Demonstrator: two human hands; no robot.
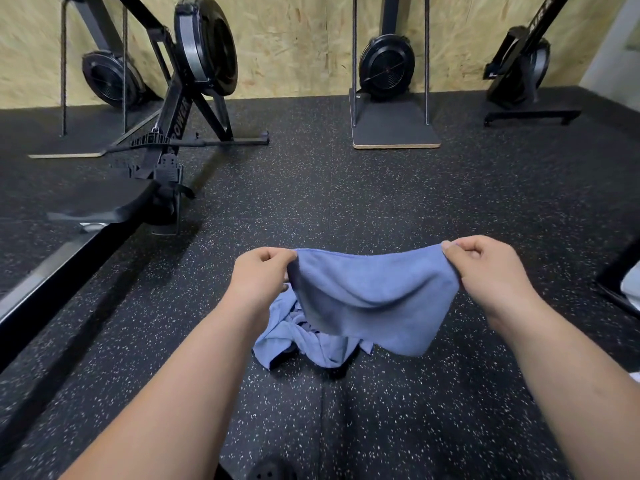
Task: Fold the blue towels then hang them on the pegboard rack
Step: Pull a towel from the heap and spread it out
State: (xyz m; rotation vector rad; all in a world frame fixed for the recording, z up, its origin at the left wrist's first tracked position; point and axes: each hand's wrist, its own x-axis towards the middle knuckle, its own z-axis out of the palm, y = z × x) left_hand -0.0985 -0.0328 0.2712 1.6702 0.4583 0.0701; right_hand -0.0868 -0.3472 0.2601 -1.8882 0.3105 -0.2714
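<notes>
Blue towel (374, 299) is pinched at its top corners by left hand (258, 271) and right hand (485, 268), hands apart, above crumpled towels (304, 336) on the floor (346, 188).

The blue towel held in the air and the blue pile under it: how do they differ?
The held towel is lifted off the floor, pinched at its top corners by the left hand and right hand; the pile lies on the floor. The held towel hangs spread and fairly smooth; the pile is crumpled and tangled. Both are the same blue cloth.
</notes>
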